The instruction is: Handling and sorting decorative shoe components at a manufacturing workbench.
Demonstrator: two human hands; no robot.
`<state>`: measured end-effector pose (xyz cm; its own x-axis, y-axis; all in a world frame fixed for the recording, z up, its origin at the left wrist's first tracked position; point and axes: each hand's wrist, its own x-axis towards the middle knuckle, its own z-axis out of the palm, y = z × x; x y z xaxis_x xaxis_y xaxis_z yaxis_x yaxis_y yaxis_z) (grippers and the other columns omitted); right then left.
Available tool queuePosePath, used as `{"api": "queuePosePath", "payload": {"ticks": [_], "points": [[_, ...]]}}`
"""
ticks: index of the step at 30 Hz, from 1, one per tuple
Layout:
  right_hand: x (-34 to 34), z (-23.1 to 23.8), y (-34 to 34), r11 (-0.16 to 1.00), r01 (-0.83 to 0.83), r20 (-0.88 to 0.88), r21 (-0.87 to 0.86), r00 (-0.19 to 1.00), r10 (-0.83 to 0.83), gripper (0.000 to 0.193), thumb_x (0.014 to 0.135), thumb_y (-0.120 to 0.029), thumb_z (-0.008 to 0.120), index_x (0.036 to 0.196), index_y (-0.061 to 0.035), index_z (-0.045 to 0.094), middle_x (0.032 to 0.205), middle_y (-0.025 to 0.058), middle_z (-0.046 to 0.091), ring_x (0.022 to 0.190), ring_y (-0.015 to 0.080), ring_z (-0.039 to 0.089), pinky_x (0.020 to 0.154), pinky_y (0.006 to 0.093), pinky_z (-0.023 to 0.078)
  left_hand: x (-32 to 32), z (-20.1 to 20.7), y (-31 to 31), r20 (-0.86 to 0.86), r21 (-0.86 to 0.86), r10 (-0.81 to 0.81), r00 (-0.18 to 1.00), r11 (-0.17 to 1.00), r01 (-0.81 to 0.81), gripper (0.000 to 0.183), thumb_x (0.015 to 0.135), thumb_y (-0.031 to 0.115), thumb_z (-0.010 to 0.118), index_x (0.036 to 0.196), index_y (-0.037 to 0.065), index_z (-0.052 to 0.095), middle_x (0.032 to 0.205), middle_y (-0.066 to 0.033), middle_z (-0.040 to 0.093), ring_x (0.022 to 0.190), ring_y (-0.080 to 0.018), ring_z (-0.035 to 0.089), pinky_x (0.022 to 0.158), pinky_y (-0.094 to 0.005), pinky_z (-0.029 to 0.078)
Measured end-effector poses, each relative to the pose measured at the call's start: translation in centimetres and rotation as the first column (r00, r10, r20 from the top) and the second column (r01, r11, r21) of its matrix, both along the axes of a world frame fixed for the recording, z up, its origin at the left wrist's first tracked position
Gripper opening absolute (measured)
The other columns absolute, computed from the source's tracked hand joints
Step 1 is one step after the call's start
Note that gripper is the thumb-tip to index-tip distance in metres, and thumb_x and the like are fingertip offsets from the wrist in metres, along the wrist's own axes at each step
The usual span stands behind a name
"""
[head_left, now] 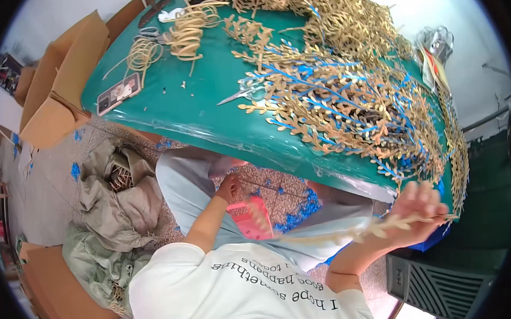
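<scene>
My right hand [417, 204] is raised by the table's near right corner, its fingers closed on a pale gold leaf garland [357, 232]. The strand trails leftward across my lap, and its far end is smeared by motion. Above my thigh, my left hand [229, 187] has its fingers curled in; whatever they may hold is too small to make out. Close beyond the right hand lies a wide pile of gold leaf garlands [345, 103] with blue strips among them. Scissors [246, 94] with pointed blades rest at that pile's left edge.
A green-covered table [207, 116] spans the front. On it are a phone [118, 94], coiled tan cord [186, 36] and a heap of gold strands [340, 16]. A pink plastic item [250, 218] and blue scraps [304, 212] show below. Sacks [119, 207] and cardboard boxes [61, 83] stand left.
</scene>
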<state>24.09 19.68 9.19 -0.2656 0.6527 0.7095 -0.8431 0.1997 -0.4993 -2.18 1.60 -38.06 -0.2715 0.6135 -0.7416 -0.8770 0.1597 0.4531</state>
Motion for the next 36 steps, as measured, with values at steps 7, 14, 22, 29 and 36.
{"api": "queuePosePath", "payload": {"ticks": [7, 14, 22, 29, 36], "points": [[-1.7, 7.2, -1.6, 0.999, -0.039, -0.044, 0.004, 0.998, 0.039, 0.019, 0.086, -0.02, 0.055, 0.094, -0.0035, 0.062, 0.077, 0.0024, 0.048, 0.081, 0.0177, 0.037, 0.063, 0.0301, 0.029, -0.8, -9.3, -3.3, 0.047, -0.13, 0.354, 0.934, 0.929, -0.345, 0.026, 0.08, 0.039, 0.052, 0.069, 0.015, 0.046, 0.059, 0.001, 0.044, 0.049, -0.0113, 0.04, 0.04, -0.0245, 0.032], [-3.4, 5.4, -2.4, 0.937, 0.155, 0.378, 0.312, 0.885, -0.272, 0.027, 0.084, -0.017, 0.05, 0.099, 0.0037, 0.058, 0.103, 0.02, 0.053, 0.099, 0.0326, 0.046, 0.075, 0.0381, 0.04, -1.4, -13.5, -2.1, -0.743, -0.585, -0.534, 0.403, 0.811, -0.003, 0.051, 0.087, 0.047, 0.037, 0.119, 0.008, 0.05, 0.111, -0.0213, 0.055, 0.104, -0.0333, 0.052, 0.085, -0.0423, 0.04], [-5.8, -4.5, -2.6, 0.996, 0.081, 0.817, -0.039, 0.577, -0.015, 0.012, 0.08, -0.001, 0.058, 0.087, 0.0064, 0.063, 0.091, 0.0123, 0.061, 0.085, 0.0169, 0.056, 0.073, 0.0269, 0.045, 2.4, 28.0, 2.2, -0.771, -0.129, -0.395, 0.5, 0.865, 0.485, 0.016, 0.083, 0.016, 0.059, 0.093, 0.005, 0.065, 0.07, -0.0023, 0.059, 0.07, -0.0092, 0.056, 0.061, -0.0216, 0.042], [-4.9, -8.2, -4.1, 0.984, 0.072, 0.888, 0.162, 0.424, -0.177, 0.012, 0.08, -0.002, 0.06, 0.09, 0.0036, 0.062, 0.09, 0.008, 0.062, 0.083, 0.0131, 0.056, 0.073, 0.0234, 0.044, 6.8, 38.1, 6.4, -0.943, 0.233, 0.056, 0.328, 0.815, 0.531, 0.011, 0.075, 0.001, 0.064, 0.086, 0.001, 0.067, 0.086, -0.0035, 0.058, 0.072, -0.0075, 0.053, 0.062, -0.0194, 0.044], [-4.7, -10.2, -6.6, 0.928, 0.149, 0.758, -0.34, 0.627, 0.177, 0.016, 0.083, -0.004, 0.06, 0.096, 0.0053, 0.063, 0.096, 0.0047, 0.061, 0.085, 0.0093, 0.056, 0.073, 0.0201, 0.044, 7.5, 38.3, 6.6, -0.962, 0.243, 0.273, 0.025, 0.806, 0.539, 0.011, 0.069, 0.009, 0.071, 0.079, 0.006, 0.069, 0.076, -0.0036, 0.059, 0.073, -0.0164, 0.053, 0.062, -0.0276, 0.043]]}}
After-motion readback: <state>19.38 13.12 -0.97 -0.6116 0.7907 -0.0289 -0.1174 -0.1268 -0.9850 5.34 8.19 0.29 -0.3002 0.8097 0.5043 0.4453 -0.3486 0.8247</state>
